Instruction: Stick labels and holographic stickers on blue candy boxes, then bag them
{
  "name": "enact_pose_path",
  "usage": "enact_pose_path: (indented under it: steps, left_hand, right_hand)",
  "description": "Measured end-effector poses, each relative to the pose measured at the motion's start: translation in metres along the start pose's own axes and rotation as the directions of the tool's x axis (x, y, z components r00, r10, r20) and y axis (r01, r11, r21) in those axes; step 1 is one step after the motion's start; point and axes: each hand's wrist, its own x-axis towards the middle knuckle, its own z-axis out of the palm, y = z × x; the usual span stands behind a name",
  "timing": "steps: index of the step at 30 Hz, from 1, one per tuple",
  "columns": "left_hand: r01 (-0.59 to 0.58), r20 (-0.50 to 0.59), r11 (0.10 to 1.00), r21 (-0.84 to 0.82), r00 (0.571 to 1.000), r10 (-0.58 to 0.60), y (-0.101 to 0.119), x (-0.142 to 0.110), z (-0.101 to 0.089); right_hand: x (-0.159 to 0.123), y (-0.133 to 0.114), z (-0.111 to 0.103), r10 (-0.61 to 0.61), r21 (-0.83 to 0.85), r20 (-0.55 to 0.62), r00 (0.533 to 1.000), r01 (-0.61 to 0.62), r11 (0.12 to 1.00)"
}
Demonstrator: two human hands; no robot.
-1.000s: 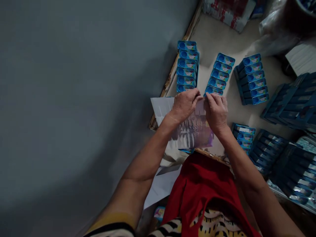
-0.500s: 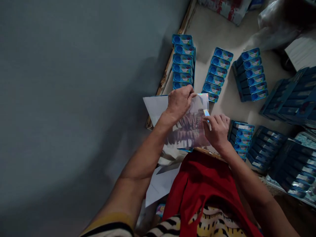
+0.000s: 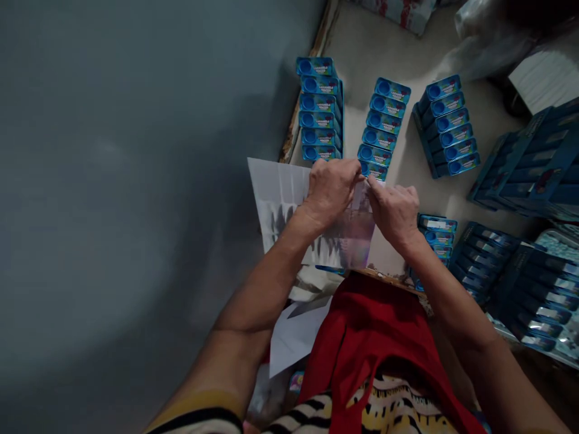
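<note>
A shiny, silvery sticker sheet (image 3: 283,181) hangs over the near edge of the table, its right part reflecting purple. My left hand (image 3: 332,187) is closed in a pinch on the sheet's upper edge. Close beside it, my right hand (image 3: 395,211) pinches at the upper right corner; the fingertips of both hands nearly meet. Whether a small sticker sits between the right fingertips is too small to tell. Just beyond the hands stand a left row of blue boxes (image 3: 319,102) and a middle row of blue boxes (image 3: 383,123), printed with a round mark and lettering.
Another row of blue boxes (image 3: 455,123) stands further right. Darker stacked trays of boxes (image 3: 538,163) fill the right side. A plastic bag (image 3: 479,36) lies at the back. The grey wall (image 3: 136,150) borders the left. White paper (image 3: 296,337) hangs below the table edge.
My right hand drew down and away with a small shiny sticker, then returned to the sheet's upper corner beside my left hand. The view has shifted slightly, and the sheet appears further left.
</note>
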Motion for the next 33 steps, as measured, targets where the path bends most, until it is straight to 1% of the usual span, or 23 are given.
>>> enact_pose_path:
  steps: [2,4,6,8,9,10,12,14,16,19,21,22,24,25,27,28,29,30,31,33]
  left_hand:
    - [-0.004,-0.023,1.000,0.028,1.000,0.005,0.001,0.001,0.003]
    - [0.000,-0.043,0.999,0.049,0.999,0.003,-0.001,0.003,0.006]
    - [0.012,-0.043,0.999,0.051,0.999,-0.010,-0.004,0.006,0.009]
    - [0.012,-0.025,0.999,0.033,1.000,-0.011,-0.008,0.008,0.011]
    - [0.003,-0.015,1.000,0.019,1.000,-0.003,-0.009,0.009,0.012]
    - [-0.009,-0.006,1.000,0.007,1.000,0.009,-0.008,0.009,0.012]
    - [-0.033,0.008,0.999,-0.011,0.999,0.034,-0.004,0.009,0.010]
    - [-0.045,0.019,0.999,-0.016,0.999,0.046,0.003,0.007,0.008]
    - [-0.040,0.035,0.999,-0.001,0.999,0.040,0.009,0.006,0.005]
    - [0.003,0.034,1.000,0.021,0.999,-0.004,0.014,0.006,0.006]
    - [0.017,0.025,1.000,0.014,1.000,-0.017,0.013,0.005,0.008]
    - [0.014,0.019,1.000,0.000,1.000,-0.014,0.012,0.005,0.010]
    - [-0.001,0.011,0.999,-0.040,1.000,0.001,0.009,0.005,0.013]
    - [-0.004,0.011,0.998,-0.065,1.000,0.005,0.007,0.007,0.014]
    - [0.000,0.017,0.994,-0.107,1.000,0.002,0.001,0.013,0.015]
    - [0.006,0.021,0.993,-0.121,1.000,-0.003,-0.002,0.016,0.015]
    - [0.015,0.015,0.991,-0.133,1.000,-0.013,-0.005,0.019,0.015]
    - [0.024,-0.006,0.990,-0.141,1.000,-0.025,-0.007,0.021,0.015]
    - [0.033,-0.043,0.988,-0.150,0.998,-0.040,-0.008,0.020,0.016]
    - [0.062,-0.154,0.976,-0.211,0.983,-0.096,-0.001,0.007,0.020]
  right_hand:
    - [-0.013,-0.003,-0.002,0.018,0.043,0.011,1.000,-0.018,0.999]
    - [-0.028,-0.002,-0.007,0.076,0.189,0.030,0.997,-0.080,0.979]
    - [-0.042,0.001,-0.014,0.145,0.385,0.080,0.986,-0.165,0.908]
    - [-0.051,0.006,-0.022,0.204,0.502,0.104,0.973,-0.228,0.834]
    - [-0.053,0.008,-0.025,0.226,0.510,0.089,0.970,-0.239,0.826]
    - [-0.052,0.010,-0.028,0.239,0.485,0.060,0.969,-0.238,0.842]
    - [-0.042,0.013,-0.028,0.229,0.362,0.011,0.973,-0.217,0.907]
    - [-0.026,0.013,-0.023,0.183,0.206,0.033,0.982,-0.186,0.961]
    - [-0.013,0.010,-0.015,0.148,0.072,0.088,0.985,-0.154,0.985]
    - [-0.010,0.004,-0.003,0.115,-0.033,0.134,0.984,-0.112,0.993]
    - [-0.017,0.000,0.002,0.106,-0.013,0.131,0.986,-0.105,0.994]
    - [-0.022,-0.001,0.004,0.111,0.031,0.116,0.987,-0.115,0.993]
    - [-0.030,-0.001,0.006,0.152,0.174,0.065,0.986,-0.161,0.971]
    - [-0.032,-0.001,0.005,0.191,0.265,0.036,0.981,-0.194,0.945]
    - [-0.036,0.002,0.002,0.284,0.460,0.002,0.959,-0.253,0.851]
    - [-0.038,0.004,-0.002,0.329,0.564,0.011,0.944,-0.278,0.778]
    - [-0.041,0.007,-0.006,0.372,0.671,0.041,0.927,-0.302,0.678]
    - [-0.045,0.011,-0.011,0.413,0.771,0.090,0.906,-0.326,0.548]
    - [-0.051,0.015,-0.016,0.446,0.849,0.155,0.881,-0.350,0.396]
    - [-0.066,0.025,-0.026,0.491,0.916,0.294,0.820,-0.389,0.100]
